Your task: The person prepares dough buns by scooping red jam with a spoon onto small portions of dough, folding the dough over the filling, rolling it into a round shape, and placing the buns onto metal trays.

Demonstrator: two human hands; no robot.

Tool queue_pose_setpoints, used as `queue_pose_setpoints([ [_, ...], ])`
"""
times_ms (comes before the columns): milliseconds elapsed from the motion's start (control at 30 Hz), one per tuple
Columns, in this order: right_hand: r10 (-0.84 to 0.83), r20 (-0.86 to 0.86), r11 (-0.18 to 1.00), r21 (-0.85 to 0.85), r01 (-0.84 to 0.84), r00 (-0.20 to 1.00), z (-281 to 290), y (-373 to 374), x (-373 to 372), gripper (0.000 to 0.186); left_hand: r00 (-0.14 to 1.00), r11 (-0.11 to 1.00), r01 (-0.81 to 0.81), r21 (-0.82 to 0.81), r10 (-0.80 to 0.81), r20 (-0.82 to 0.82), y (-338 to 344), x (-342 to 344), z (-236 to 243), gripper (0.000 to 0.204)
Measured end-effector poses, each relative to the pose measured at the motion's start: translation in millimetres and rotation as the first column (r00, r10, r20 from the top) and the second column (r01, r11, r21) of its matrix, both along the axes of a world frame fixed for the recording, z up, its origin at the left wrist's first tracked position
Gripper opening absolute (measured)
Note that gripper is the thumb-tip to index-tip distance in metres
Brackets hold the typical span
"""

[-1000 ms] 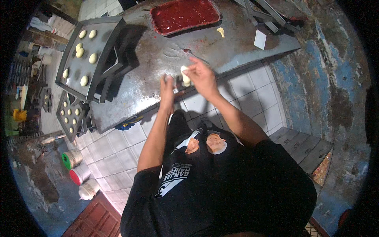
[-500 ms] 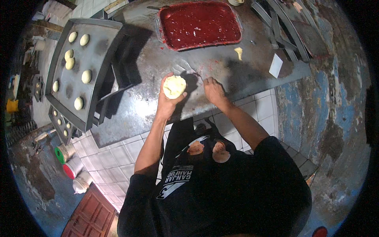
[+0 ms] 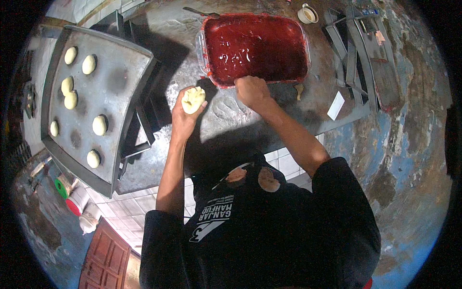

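Observation:
My left hand (image 3: 187,111) is closed round a piece of pale dough (image 3: 194,100), flattened and hollowed, held above the metal worktop. My right hand (image 3: 250,91) is closed at the near rim of a glass dish (image 3: 203,53) full of glossy red filling (image 3: 252,45); what its fingers hold is hidden. A scrap of dough (image 3: 299,92) lies on the worktop right of that hand.
At left, a large metal tray (image 3: 82,159) holds several dough balls (image 3: 99,125) on stacked trays. Metal frames (image 3: 346,62) and a white card (image 3: 336,106) sit at right, a small cup (image 3: 307,13) behind. Lidded buckets (image 3: 74,202) stand below left.
The dough, earlier pinched in my right hand, is now in my left hand, which moved left. My right hand reached the spoon lying on the worktop, then moved forward to the red dish.

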State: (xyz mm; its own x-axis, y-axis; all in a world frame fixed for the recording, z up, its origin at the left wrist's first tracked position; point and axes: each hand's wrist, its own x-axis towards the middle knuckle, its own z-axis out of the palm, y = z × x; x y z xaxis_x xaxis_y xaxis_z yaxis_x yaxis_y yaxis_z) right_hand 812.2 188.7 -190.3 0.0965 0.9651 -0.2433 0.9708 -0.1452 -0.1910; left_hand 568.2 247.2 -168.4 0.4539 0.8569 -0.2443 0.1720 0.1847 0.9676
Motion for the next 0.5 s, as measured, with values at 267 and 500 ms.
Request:
queue_pose_setpoints([
  [267,-0.638,-0.758,0.756,-0.585,0.294,0.134,54,-9,29,0.028,0.995,0.994,-0.096,0.049,0.095,0.031,0,10,-29,0.047],
  [500,0.017,-0.153,0.879,0.473,0.058,0.988,40,-98,-52,0.025,0.991,0.949,-0.098,0.301,0.121,-0.058,-29,96,-4,0.049],
])
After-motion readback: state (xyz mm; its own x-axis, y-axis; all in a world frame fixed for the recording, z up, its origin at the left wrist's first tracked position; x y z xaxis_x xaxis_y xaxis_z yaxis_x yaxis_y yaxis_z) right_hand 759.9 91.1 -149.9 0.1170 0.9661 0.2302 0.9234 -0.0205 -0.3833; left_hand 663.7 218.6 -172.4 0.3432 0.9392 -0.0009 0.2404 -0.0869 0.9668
